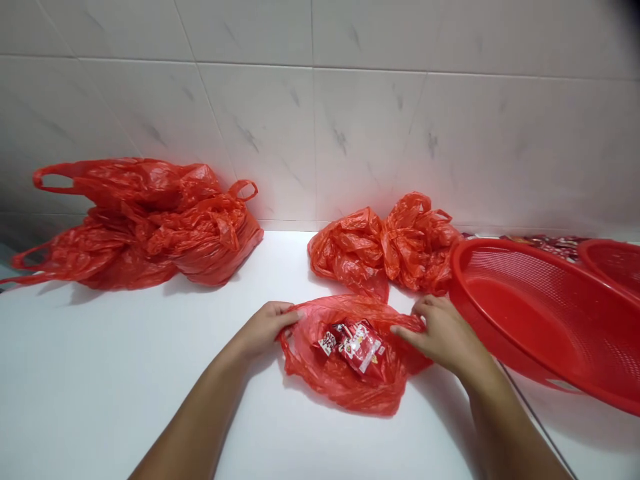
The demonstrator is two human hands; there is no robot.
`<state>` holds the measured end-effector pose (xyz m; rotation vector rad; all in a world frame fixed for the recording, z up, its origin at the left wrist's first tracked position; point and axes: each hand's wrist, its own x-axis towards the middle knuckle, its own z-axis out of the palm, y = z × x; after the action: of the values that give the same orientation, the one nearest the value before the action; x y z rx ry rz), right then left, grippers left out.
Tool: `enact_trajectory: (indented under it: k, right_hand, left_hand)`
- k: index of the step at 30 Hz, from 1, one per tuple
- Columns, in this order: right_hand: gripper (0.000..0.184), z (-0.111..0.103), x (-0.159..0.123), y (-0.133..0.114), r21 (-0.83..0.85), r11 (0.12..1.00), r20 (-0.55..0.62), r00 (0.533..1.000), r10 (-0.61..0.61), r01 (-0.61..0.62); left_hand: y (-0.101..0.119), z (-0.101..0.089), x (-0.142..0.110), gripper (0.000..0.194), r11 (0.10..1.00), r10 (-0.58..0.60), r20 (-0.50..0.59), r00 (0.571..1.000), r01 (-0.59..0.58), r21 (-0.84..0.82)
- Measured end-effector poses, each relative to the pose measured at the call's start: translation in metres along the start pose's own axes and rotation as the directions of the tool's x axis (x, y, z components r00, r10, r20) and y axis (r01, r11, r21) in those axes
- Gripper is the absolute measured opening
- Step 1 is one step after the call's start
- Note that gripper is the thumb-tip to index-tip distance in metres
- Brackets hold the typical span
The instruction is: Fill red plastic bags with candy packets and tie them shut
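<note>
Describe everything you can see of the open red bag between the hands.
The open bag is thin, crinkled, translucent and red, apparently plastic. It lies on the white surface, its mouth spread, showing red-and-white packets inside. The left hand grips its left edge, the right hand its right. Its underside is hidden.

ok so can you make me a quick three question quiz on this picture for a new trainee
1. Multiple choice: what shows inside the open red bag? a) fruit b) printed packets c) bottles
2. True or false: the large red basket stands on the left hand's side of that bag.
3. Fill in: the left hand and right hand each grip the bag's ____.

Key: 1. b; 2. false, it stands on the right hand's side; 3. edge
</note>
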<state>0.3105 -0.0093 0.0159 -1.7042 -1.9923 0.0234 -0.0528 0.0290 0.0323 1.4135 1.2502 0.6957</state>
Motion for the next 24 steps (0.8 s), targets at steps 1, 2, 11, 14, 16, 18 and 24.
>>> enact_trajectory:
  k: [1, 2, 11, 14, 16, 18, 24]
  right_hand:
    - [0.033, 0.004, 0.0, 0.002, 0.013, 1.0, 0.038, 0.999, -0.009, 0.009]
    - [0.03, 0.006, 0.001, 0.003, 0.051, 0.999, 0.063, 0.998, -0.016, 0.012]
    - [0.056, -0.017, 0.003, -0.014, 0.943, 0.328, 0.048, 0.998, 0.029, -0.055]
    - [0.059, -0.017, -0.001, -0.018, 0.97, 0.243, -0.026, 0.99, 0.138, -0.008]
    - [0.063, -0.014, -0.003, -0.02, 0.975, 0.217, -0.087, 0.98, 0.18, 0.046]
    - [0.058, -0.008, -0.003, -0.022, 0.979, 0.174, -0.142, 0.969, 0.204, 0.107]
    - [0.057, 0.002, -0.001, -0.029, 0.986, -0.065, -0.142, 0.979, 0.145, 0.153]
  left_hand:
    - [0.002, -0.004, -0.001, 0.047, 0.996, 0.014, 0.036, 0.999, -0.011, -0.084]
    - [0.004, -0.007, -0.002, 0.048, 0.986, 0.035, 0.055, 0.998, -0.026, -0.162]
    - [-0.004, -0.017, -0.013, 0.033, 0.633, 0.351, -0.132, 0.927, -0.339, -0.696]
    - [-0.013, -0.026, -0.023, 0.035, 0.578, 0.397, -0.154, 0.905, -0.376, -0.724]
    - [-0.016, -0.031, -0.028, 0.05, 0.553, 0.426, -0.187, 0.885, -0.418, -0.721]
    - [-0.016, -0.033, -0.029, 0.064, 0.527, 0.45, -0.216, 0.867, -0.453, -0.719]
    - [-0.004, -0.019, -0.008, 0.066, 0.545, 0.337, -0.264, 0.904, -0.415, -0.729]
